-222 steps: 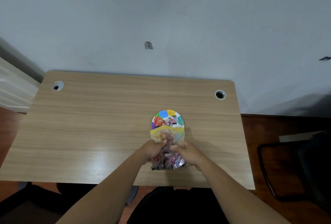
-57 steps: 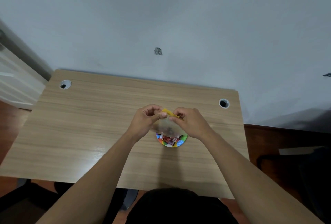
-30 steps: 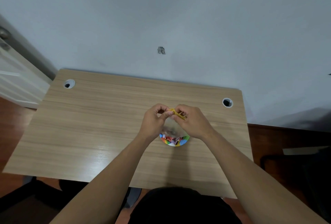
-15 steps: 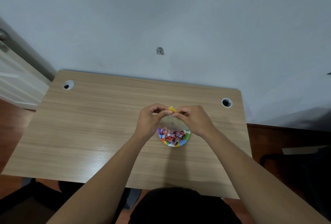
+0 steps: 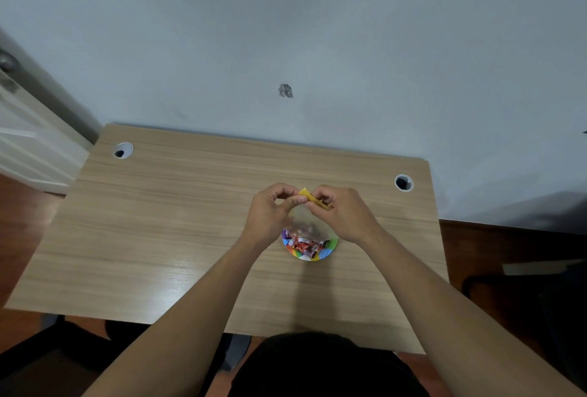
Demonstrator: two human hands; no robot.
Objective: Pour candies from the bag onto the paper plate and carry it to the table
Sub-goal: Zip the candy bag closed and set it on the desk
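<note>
A small paper plate (image 5: 317, 257) with a rainbow rim lies on the wooden desk (image 5: 178, 231), right of centre. Several wrapped candies (image 5: 303, 243), mostly red, are piled on it. Above the plate hangs a clear candy bag (image 5: 301, 218) with a yellow strip at its top edge (image 5: 310, 198), upside down and blurred. My left hand (image 5: 270, 215) and my right hand (image 5: 341, 214) both pinch the yellow end from either side, holding the bag just over the plate. The far half of the plate is hidden behind the bag and my hands.
Two round cable holes sit in the desk's far corners, one left (image 5: 122, 150), one right (image 5: 403, 182). A grey wall (image 5: 286, 31) rises right behind the desk. A white door (image 5: 28, 142) stands at the left; a dark chair (image 5: 524, 301) is on the right.
The bag was lifted off the desk and turned upside down over the plate, and more candies have dropped onto it. Over the last second my hands stay almost still, shaking the bag slightly.
</note>
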